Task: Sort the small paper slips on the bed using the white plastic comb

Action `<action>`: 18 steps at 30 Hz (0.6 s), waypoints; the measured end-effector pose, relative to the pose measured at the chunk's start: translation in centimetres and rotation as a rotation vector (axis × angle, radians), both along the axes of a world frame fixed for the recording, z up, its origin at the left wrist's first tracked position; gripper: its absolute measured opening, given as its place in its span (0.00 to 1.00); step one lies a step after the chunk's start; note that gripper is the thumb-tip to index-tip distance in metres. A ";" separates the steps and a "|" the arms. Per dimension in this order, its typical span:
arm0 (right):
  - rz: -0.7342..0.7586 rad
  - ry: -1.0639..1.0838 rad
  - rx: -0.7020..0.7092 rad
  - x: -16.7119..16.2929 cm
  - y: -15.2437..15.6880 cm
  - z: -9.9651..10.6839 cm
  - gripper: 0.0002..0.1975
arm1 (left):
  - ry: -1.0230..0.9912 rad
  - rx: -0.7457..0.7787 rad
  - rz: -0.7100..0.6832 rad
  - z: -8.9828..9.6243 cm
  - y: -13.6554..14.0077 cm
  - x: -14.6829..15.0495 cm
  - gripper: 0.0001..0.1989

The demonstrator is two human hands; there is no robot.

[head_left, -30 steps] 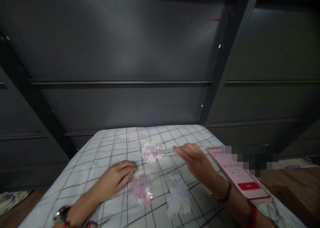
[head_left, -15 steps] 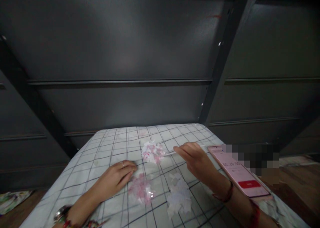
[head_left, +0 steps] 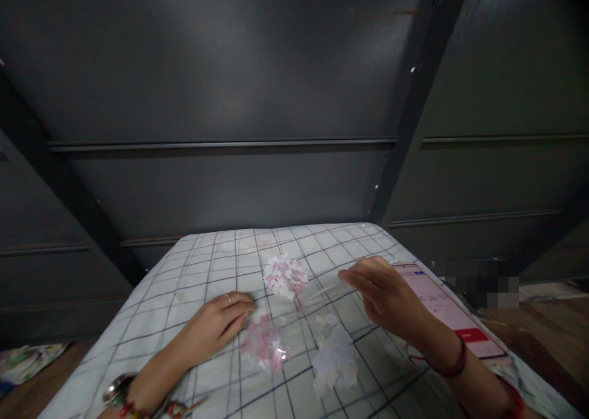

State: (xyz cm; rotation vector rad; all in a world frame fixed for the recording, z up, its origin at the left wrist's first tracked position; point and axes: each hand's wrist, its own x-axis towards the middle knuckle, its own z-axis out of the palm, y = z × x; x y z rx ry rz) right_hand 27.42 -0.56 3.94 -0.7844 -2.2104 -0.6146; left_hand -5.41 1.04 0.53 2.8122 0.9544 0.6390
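My left hand (head_left: 221,321) rests on the checked cloth, fingers stretched out and lying loosely together, holding nothing. Its fingertips are beside a clear and pink crinkled heap (head_left: 264,343), which looks like plastic pieces. Pinched in my right hand (head_left: 384,290) is a thin white stick (head_left: 323,292), its far end pointing left toward a pile of white and pink scraps (head_left: 284,276). The stick is blurred, so its exact kind is unclear. Nearer to me, between the hands, lies a heap of white paper-like scraps (head_left: 335,357).
A pink-edged phone (head_left: 448,302) showing a timer lies on the right, partly behind my right hand. The white checked cloth (head_left: 216,259) covers the surface. A dark metal panel (head_left: 239,192) rises beyond its far edge.
My right hand has shifted right with the stick, whose tip has drawn back from the white and pink pile. My left hand stays put. The view has tilted slightly.
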 end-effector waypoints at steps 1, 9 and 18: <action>-0.005 0.004 -0.002 0.1 0.0 0.0 0.21 | 0.002 0.000 0.000 0.0 0.0 0.0 0.11; -0.084 -0.025 -0.014 0.2 0.2 -0.5 0.22 | 0.013 0.001 0.011 -0.3 0.0 -0.1 0.11; -0.038 -0.005 0.029 -0.3 0.3 -0.1 0.22 | -0.004 0.018 -0.002 -0.3 0.2 -0.1 0.11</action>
